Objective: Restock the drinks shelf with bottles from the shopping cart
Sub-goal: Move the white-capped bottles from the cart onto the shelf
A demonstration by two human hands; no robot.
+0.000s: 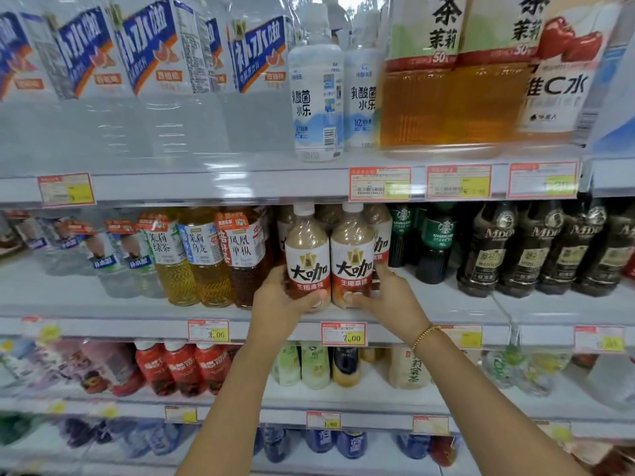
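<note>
1. Landmark: yellow price tag (344, 334) marked 7.00, on the front lip of the middle shelf (446, 304).
2. Two task bottles stood directly above the tag, side by side and touching, upright, at the front edge of the shelf. Red-and-white labels faced out.
3. Left hand (280, 297), above and left of the tag, was curled round the lower part of the left bottle (307, 249), thumb across the front of the label, fingers hidden behind.
4. Right hand (391, 295), above and right of the tag, gripped the right bottle (351, 249) low down the same way, thumb on the front. Gold bracelet (424, 334) on that wrist.
5. Judged reason for the low grip: it keeps the bases steady and the labels square while the pair slides back into its lane; the tag below seems to match this product.
6. Contents: both bottles were sealed with white caps and filled to the neck with pale brown, milky liquid.
7. Same-label bottles (380, 242) stood behind the pair, so the lane was already part filled.
8. Left of the tag and up: tea bottles (206, 262) with amber liquid. Right and up: dark coffee bottles (515, 249).
9. Shopping cart not in view.
10. Judged stage: pair on the shelf, hands not yet released.
</note>
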